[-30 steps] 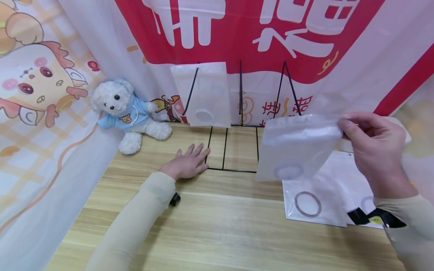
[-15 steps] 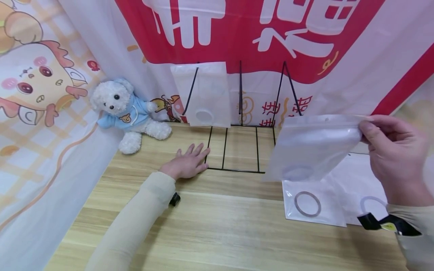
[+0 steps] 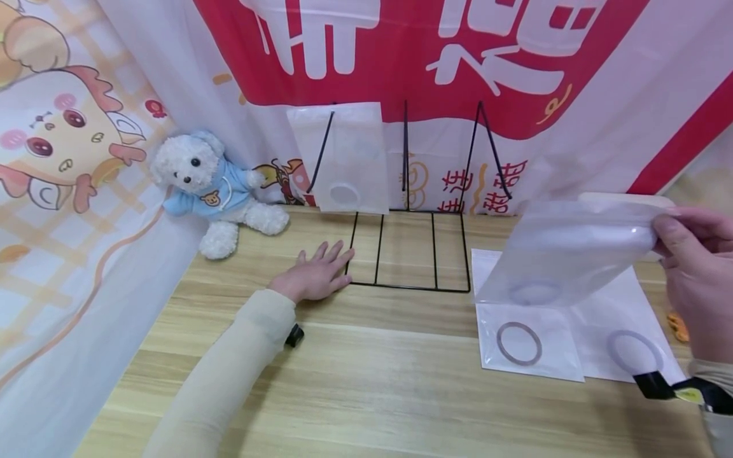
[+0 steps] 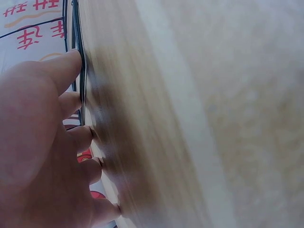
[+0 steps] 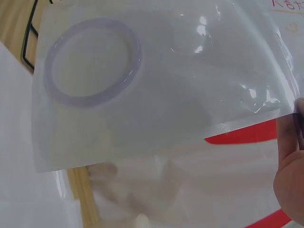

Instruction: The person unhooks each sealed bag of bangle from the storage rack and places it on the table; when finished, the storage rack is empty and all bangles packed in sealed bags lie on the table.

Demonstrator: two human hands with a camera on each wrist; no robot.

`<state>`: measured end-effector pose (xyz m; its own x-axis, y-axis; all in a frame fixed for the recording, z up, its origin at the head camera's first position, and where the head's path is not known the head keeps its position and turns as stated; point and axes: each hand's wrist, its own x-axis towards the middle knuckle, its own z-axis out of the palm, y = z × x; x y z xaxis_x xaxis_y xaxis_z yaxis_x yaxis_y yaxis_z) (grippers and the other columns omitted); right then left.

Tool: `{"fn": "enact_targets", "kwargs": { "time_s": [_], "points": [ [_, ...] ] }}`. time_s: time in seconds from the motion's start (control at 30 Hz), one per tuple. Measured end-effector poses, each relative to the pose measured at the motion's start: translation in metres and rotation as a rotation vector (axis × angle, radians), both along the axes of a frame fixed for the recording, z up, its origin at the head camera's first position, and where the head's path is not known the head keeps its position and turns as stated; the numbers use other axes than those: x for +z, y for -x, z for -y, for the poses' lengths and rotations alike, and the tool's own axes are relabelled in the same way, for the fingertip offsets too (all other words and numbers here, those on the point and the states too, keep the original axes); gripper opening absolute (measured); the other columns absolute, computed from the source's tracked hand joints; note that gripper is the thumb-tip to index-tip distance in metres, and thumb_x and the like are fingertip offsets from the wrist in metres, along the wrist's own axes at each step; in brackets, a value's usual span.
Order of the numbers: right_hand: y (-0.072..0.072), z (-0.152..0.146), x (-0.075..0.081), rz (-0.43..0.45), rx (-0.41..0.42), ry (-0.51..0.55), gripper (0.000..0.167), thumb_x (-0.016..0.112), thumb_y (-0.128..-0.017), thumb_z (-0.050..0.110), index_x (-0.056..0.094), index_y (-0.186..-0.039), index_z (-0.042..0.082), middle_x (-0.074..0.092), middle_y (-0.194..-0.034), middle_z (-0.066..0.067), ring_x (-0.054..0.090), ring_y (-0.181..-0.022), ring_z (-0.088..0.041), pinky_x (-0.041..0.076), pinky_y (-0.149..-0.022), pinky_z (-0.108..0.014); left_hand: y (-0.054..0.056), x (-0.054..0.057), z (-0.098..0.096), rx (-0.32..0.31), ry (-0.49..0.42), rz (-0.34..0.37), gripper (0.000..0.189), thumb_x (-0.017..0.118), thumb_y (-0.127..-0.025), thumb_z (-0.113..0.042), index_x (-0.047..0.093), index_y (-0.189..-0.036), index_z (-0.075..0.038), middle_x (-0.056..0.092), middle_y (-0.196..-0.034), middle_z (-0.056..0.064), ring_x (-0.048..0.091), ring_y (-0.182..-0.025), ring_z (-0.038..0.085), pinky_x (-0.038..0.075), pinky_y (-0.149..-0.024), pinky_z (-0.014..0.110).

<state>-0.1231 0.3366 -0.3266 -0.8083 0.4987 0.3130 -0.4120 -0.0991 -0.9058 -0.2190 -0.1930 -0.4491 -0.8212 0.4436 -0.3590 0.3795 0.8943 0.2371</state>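
Note:
My right hand [image 3: 701, 273] pinches the top corner of a translucent zip bag [image 3: 572, 254] in the head view. A pale purple bangle [image 5: 90, 101] lies inside it, seen clearly in the right wrist view. The bag hangs tilted over two flat bags: one [image 3: 564, 359] with a brownish bangle, another [image 3: 607, 312] with a pale purple one. My left hand [image 3: 314, 275] rests with fingers spread on the table, at the left front corner of a black wire rack [image 3: 424, 289]. Another bag [image 3: 355, 152] with a ring shape hangs on the rack's left hook.
A white plush dog [image 3: 195, 172] in a blue hoodie sits at the back left. Behind the rack hangs a red and white printed cloth [image 3: 355, 70]. A small orange item [image 3: 677, 326] lies by my right wrist, and a whitish rounded object [image 3: 627, 200] stands behind the held bag.
My right hand has moved right and slightly down with the bag, away from the rack's right hook and over the flat bags. My left hand stays put.

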Motion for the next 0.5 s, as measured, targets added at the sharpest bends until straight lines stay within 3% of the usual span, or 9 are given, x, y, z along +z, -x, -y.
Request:
{"fn": "enact_targets", "kwargs": {
  "time_s": [0.1,0.27,0.5],
  "points": [
    [0.0,-0.011,-0.005,0.038,-0.019,-0.036,0.022,0.071,-0.101,0.004,0.074,-0.12,-0.006,0.071,-0.108,-0.007,0.068,-0.095,-0.014,0.058,-0.087,-0.011,0.0,0.0,0.0,-0.001,-0.006,0.003,0.07,0.036,-0.116,-0.053,0.012,-0.176,-0.026,0.0,-0.184,0.011,0.001,-0.169,0.046,0.004,-0.126,0.084],
    [0.005,-0.026,-0.016,-0.015,0.029,0.005,0.022,0.069,-0.102,0.002,0.073,-0.12,-0.009,0.073,-0.107,-0.009,0.073,-0.095,-0.015,0.059,-0.089,-0.014,-0.001,0.003,0.0,0.005,-0.021,0.023,0.07,0.038,-0.116,-0.052,0.013,-0.176,-0.025,0.0,-0.184,0.012,0.0,-0.169,0.046,0.004,-0.126,0.084],
    [0.016,-0.04,-0.031,0.014,-0.006,0.053,0.016,0.07,-0.1,-0.002,0.075,-0.113,-0.01,0.074,-0.097,-0.008,0.072,-0.081,-0.012,0.061,-0.078,-0.013,0.0,0.0,0.001,0.006,-0.004,0.01,0.07,0.037,-0.116,-0.053,0.011,-0.176,-0.027,-0.001,-0.184,0.009,-0.001,-0.169,0.044,0.003,-0.127,0.082]
  ]
}}
